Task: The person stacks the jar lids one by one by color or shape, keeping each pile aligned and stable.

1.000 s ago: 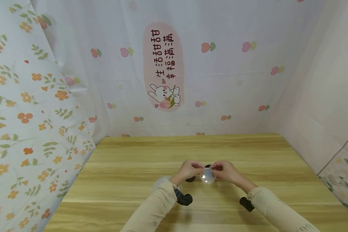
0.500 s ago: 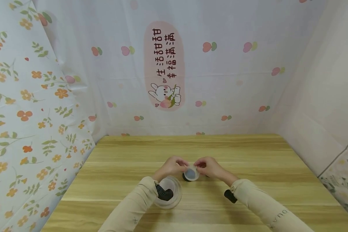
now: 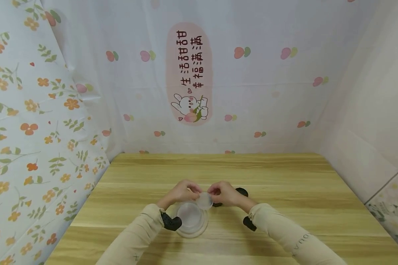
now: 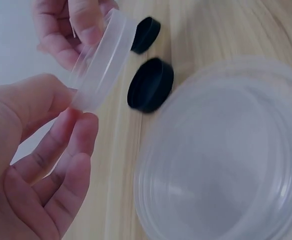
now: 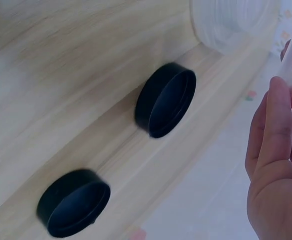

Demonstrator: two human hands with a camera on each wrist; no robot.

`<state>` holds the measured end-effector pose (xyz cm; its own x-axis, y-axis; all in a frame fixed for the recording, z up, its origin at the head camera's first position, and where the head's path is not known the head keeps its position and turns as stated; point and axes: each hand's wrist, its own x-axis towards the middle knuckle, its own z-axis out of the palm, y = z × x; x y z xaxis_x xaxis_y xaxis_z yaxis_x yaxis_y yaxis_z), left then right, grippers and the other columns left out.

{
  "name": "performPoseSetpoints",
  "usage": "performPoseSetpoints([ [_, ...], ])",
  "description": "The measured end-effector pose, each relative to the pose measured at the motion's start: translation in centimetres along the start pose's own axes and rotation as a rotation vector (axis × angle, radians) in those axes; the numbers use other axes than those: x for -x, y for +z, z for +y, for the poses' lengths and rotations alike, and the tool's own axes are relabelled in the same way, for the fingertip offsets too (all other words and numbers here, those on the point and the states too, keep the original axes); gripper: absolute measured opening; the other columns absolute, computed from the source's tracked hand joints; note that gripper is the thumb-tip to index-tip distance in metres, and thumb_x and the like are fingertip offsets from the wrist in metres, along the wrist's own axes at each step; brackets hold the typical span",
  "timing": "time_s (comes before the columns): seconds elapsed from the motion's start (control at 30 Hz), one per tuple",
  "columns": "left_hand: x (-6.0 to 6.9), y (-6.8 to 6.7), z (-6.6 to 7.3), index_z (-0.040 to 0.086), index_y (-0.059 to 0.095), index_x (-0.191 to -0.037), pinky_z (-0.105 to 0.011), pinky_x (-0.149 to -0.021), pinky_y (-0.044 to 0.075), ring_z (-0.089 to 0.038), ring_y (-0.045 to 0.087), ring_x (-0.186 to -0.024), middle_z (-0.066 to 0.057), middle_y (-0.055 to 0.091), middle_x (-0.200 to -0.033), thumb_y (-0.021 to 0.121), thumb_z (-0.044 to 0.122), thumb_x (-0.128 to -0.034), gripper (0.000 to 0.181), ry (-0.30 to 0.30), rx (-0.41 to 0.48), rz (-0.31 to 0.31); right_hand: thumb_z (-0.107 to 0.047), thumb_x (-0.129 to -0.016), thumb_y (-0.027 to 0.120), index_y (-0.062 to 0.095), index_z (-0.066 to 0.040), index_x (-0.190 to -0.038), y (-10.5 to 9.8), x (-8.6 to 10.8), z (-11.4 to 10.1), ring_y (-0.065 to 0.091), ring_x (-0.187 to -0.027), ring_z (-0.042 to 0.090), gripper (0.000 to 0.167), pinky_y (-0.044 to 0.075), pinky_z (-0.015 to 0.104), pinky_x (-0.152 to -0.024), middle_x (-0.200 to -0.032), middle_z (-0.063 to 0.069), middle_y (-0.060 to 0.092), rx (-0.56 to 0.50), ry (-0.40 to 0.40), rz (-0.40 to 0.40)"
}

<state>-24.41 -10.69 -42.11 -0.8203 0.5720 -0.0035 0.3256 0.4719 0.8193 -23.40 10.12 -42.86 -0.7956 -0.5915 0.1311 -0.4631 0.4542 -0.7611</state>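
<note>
A small translucent plastic lid (image 3: 204, 201) is held up between both hands above the table. My left hand (image 3: 184, 191) pinches its left rim between thumb and fingers, and my right hand (image 3: 226, 194) pinches the opposite rim. In the left wrist view the lid (image 4: 103, 62) appears tilted nearly edge-on. Just left of it and below stands a round clear plastic container (image 3: 190, 217), larger than the lid. Two black round caps lie hollow side up; the nearer cap (image 4: 150, 85) is beside the container, the other cap (image 3: 241, 191) beyond my right wrist.
The wooden table (image 3: 285, 176) ends at a patterned cloth backdrop (image 3: 268, 92). Floral cloth (image 3: 46, 129) hangs on the left side. Black wrist-camera mounts (image 3: 171, 222) jut below each sleeve, the left one over the container's edge.
Both hands have moved left together, carrying the lid from the middle of the table to beside the clear container. The caps and container have stayed on the table.
</note>
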Motion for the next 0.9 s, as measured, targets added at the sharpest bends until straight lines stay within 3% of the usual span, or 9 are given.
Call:
performPoseSetpoints([
  [0.5,2.2,-1.6,-2.5,-0.003,0.066,-0.090,-0.029,-0.051,0.044,-0.012,0.054,-0.061,-0.004,0.059,-0.076,0.061,0.000,-0.0756,0.016,-0.058,0.082,-0.082,0.005,-0.074,0.059,0.061,0.005,-0.085,3.2,-2.1,-0.7,0.051,-0.065,0.008,0.011,0.045,0.019,-0.055,-0.071,0.003,0.057,-0.049,0.033,-0.065],
  [0.9,3.7,-2.0,-3.0,-0.004,0.064,-0.093,-0.034,-0.055,0.046,-0.011,0.049,-0.064,-0.004,0.057,-0.078,0.061,-0.001,-0.0741,0.020,-0.118,0.100,-0.117,0.007,-0.071,0.061,0.061,0.003,-0.081,4.9,-2.5,-0.9,0.051,-0.061,0.007,0.011,0.046,0.019,-0.052,-0.068,0.001,0.055,-0.051,0.044,-0.060],
])
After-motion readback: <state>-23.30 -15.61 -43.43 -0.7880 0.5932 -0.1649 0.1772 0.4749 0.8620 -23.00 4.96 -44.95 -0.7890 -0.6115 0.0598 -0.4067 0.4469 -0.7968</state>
